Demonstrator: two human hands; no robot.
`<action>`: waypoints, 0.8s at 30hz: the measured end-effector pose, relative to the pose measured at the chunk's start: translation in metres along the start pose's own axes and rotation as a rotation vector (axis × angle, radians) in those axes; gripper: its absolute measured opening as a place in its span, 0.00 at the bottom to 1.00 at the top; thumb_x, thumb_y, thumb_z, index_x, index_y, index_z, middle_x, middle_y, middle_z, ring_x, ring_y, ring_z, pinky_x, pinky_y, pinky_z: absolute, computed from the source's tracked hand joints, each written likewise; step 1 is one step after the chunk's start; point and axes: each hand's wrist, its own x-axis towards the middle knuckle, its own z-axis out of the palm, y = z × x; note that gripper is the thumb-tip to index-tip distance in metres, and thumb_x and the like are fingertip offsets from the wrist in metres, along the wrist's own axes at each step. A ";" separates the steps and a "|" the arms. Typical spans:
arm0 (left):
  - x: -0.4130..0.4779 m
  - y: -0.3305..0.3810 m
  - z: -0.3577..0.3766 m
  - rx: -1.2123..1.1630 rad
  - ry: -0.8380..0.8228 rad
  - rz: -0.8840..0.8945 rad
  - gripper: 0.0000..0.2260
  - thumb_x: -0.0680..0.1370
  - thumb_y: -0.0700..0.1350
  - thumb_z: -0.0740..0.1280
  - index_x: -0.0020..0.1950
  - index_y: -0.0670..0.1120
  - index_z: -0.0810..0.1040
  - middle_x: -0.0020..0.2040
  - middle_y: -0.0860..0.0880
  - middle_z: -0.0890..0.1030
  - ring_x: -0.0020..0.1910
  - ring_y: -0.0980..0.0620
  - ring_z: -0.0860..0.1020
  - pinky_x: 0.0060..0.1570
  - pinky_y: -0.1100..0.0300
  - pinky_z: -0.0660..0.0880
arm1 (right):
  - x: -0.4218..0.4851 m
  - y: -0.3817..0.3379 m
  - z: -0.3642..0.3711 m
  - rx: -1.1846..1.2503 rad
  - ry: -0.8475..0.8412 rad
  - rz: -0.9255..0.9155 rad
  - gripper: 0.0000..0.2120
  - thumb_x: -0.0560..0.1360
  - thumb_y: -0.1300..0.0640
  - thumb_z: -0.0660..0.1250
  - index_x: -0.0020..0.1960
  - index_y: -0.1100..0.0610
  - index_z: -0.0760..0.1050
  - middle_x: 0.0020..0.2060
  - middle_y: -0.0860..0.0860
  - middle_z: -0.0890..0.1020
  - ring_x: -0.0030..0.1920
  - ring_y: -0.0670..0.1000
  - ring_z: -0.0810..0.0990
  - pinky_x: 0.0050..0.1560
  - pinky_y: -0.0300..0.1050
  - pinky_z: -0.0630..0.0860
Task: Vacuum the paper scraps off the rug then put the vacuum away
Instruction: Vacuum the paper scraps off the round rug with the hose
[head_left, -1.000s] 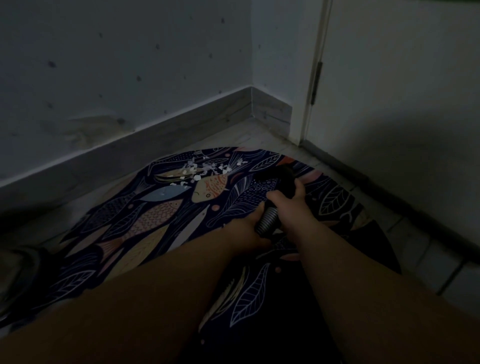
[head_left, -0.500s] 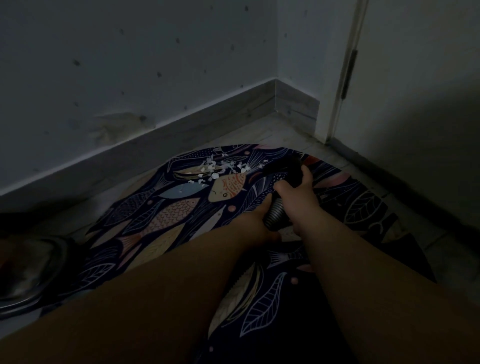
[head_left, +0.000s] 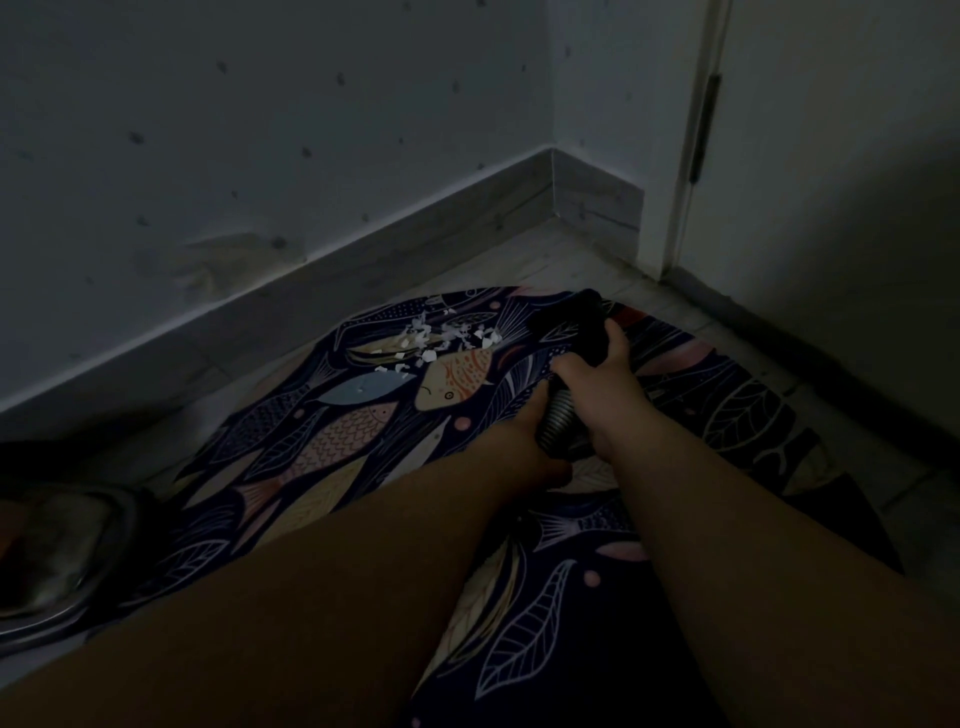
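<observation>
A round dark rug (head_left: 322, 447) with a fish and leaf pattern lies on the floor in dim light. White paper scraps (head_left: 441, 338) are scattered near its far edge. My right hand (head_left: 597, 379) grips the black vacuum nozzle (head_left: 576, 325), whose tip sits on the rug just right of the scraps. My left hand (head_left: 524, 441) holds the ribbed grey hose (head_left: 558, 418) right behind it. The rest of the hose is hidden under my arms.
A wall with a pale skirting board (head_left: 363, 249) runs behind the rug to a corner. A closed white door (head_left: 831, 156) with a hinge stands at the right. A shiny metallic object (head_left: 57, 556) sits on the floor at the left edge.
The view has shifted left and a little closer, bringing the metallic object at the left into sight. Both hands keep their hold, and the nozzle stays right of the scraps.
</observation>
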 end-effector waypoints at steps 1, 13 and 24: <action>0.002 0.001 0.000 0.009 0.002 0.003 0.43 0.76 0.45 0.67 0.75 0.60 0.36 0.61 0.43 0.74 0.48 0.48 0.74 0.51 0.59 0.73 | 0.001 0.000 -0.001 0.005 0.001 0.003 0.37 0.78 0.54 0.65 0.78 0.38 0.47 0.70 0.53 0.69 0.54 0.55 0.75 0.54 0.54 0.76; 0.019 0.031 0.019 0.100 -0.062 0.044 0.43 0.76 0.46 0.67 0.75 0.62 0.36 0.65 0.40 0.74 0.55 0.43 0.77 0.50 0.60 0.72 | -0.008 -0.005 -0.038 -0.026 0.178 -0.025 0.38 0.79 0.56 0.63 0.79 0.40 0.44 0.70 0.56 0.70 0.47 0.54 0.74 0.48 0.50 0.72; 0.014 0.050 0.035 0.146 -0.092 0.137 0.42 0.77 0.47 0.66 0.74 0.61 0.35 0.66 0.40 0.73 0.58 0.43 0.76 0.48 0.63 0.69 | -0.023 -0.006 -0.068 -0.019 0.243 -0.039 0.39 0.78 0.56 0.64 0.78 0.40 0.43 0.72 0.56 0.67 0.53 0.55 0.73 0.59 0.59 0.76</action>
